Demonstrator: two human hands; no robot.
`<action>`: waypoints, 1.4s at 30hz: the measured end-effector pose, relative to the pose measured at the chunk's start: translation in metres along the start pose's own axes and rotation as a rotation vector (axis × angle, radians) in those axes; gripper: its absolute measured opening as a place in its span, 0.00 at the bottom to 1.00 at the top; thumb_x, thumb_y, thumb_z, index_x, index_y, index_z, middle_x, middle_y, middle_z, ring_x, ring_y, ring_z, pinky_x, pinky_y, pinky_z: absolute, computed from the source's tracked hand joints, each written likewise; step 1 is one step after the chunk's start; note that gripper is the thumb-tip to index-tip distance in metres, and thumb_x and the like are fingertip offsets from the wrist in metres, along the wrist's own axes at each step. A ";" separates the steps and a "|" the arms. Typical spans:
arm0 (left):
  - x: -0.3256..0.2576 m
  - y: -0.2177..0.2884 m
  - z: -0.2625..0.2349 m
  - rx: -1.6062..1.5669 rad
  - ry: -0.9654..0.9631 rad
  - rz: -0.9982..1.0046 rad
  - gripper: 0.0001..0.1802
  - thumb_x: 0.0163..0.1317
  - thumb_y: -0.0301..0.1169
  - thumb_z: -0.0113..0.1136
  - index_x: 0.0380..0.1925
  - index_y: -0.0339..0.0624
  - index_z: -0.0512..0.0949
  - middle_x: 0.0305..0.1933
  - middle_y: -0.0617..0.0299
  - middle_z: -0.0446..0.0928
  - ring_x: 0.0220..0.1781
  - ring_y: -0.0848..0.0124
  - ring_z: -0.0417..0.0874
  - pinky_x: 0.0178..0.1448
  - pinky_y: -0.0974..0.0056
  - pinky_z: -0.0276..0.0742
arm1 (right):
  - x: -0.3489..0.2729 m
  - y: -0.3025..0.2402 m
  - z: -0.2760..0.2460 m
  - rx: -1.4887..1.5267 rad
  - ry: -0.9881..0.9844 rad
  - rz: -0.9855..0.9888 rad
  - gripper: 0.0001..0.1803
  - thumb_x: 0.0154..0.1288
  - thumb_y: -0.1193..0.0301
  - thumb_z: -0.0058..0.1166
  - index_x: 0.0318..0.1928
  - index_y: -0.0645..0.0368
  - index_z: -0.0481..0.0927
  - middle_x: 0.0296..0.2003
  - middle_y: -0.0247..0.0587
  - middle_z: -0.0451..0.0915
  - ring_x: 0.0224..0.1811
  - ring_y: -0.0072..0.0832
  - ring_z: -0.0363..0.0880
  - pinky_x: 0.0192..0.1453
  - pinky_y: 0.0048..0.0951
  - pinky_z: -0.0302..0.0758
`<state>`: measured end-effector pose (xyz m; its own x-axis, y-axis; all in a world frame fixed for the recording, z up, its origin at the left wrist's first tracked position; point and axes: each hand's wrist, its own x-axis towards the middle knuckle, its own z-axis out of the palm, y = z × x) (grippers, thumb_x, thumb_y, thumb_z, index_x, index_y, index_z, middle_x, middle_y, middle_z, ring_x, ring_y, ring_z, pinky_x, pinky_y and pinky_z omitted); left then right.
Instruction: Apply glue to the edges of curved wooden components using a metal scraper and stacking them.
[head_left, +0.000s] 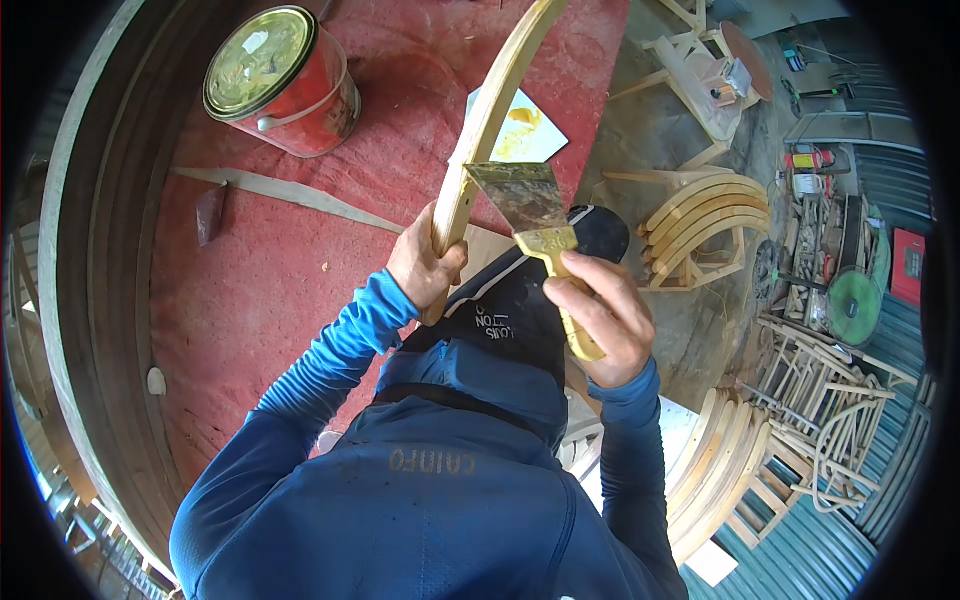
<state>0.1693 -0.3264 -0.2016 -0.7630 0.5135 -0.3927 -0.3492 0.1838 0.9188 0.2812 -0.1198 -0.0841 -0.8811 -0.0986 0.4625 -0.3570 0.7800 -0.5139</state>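
Observation:
A curved strip of pale wood [493,105] slants up from my lap toward the top of the view. My left hand [424,257] is wrapped round its lower end. In my right hand [607,318] is a putty knife [528,203] with a yellow handle and a wide, smeared metal blade. The blade's left corner meets or nearly meets the wood's edge, just above my left hand; I cannot tell if they touch. Behind the wood lies a white sheet [540,140] with a dab of yellow paste on it, partly hidden by the strip.
A red bucket [318,110] with a stained lid stands on the red cloth [270,290] at the upper left. Curved wooden pieces [708,225] are stacked at the right, with more [715,470] lower down. A green fan [855,306] and wooden frames [820,410] stand farther right.

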 end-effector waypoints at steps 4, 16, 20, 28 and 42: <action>-0.002 0.010 -0.001 -0.009 -0.012 -0.012 0.24 0.61 0.24 0.56 0.58 0.31 0.67 0.32 0.57 0.76 0.24 0.70 0.82 0.29 0.63 0.81 | -0.004 -0.002 0.007 -0.066 -0.134 -0.091 0.18 0.54 0.78 0.63 0.48 0.58 0.87 0.54 0.49 0.80 0.49 0.43 0.83 0.50 0.37 0.84; -0.006 0.010 -0.003 -0.398 -0.102 -0.007 0.20 0.65 0.33 0.61 0.52 0.35 0.68 0.34 0.60 0.76 0.26 0.69 0.82 0.32 0.65 0.78 | -0.030 0.005 0.045 0.137 0.176 0.145 0.19 0.51 0.86 0.67 0.45 0.62 0.86 0.51 0.51 0.82 0.49 0.43 0.84 0.52 0.35 0.83; -0.006 0.017 0.000 -0.460 -0.101 -0.005 0.17 0.64 0.30 0.60 0.49 0.34 0.69 0.34 0.58 0.75 0.25 0.69 0.82 0.32 0.65 0.79 | -0.030 0.011 0.061 0.089 0.081 -0.007 0.19 0.53 0.81 0.65 0.48 0.58 0.87 0.55 0.53 0.79 0.51 0.44 0.83 0.52 0.36 0.83; -0.008 0.026 -0.003 -0.509 -0.118 -0.021 0.17 0.64 0.31 0.60 0.49 0.35 0.70 0.35 0.58 0.76 0.27 0.69 0.82 0.34 0.66 0.78 | -0.037 0.034 0.071 -0.024 -0.029 -0.070 0.21 0.55 0.78 0.62 0.51 0.54 0.87 0.61 0.48 0.77 0.56 0.45 0.81 0.57 0.37 0.83; -0.008 0.018 -0.011 -0.347 -0.098 -0.014 0.24 0.60 0.33 0.62 0.52 0.33 0.67 0.34 0.58 0.75 0.26 0.68 0.82 0.33 0.64 0.78 | -0.008 0.066 0.025 1.048 0.523 0.687 0.16 0.75 0.72 0.55 0.58 0.68 0.77 0.41 0.52 0.85 0.35 0.34 0.86 0.42 0.34 0.85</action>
<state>0.1633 -0.3364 -0.1823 -0.7068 0.5939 -0.3843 -0.5361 -0.0953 0.8388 0.2565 -0.0834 -0.1398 -0.8393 0.5436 -0.0099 -0.1696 -0.2790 -0.9452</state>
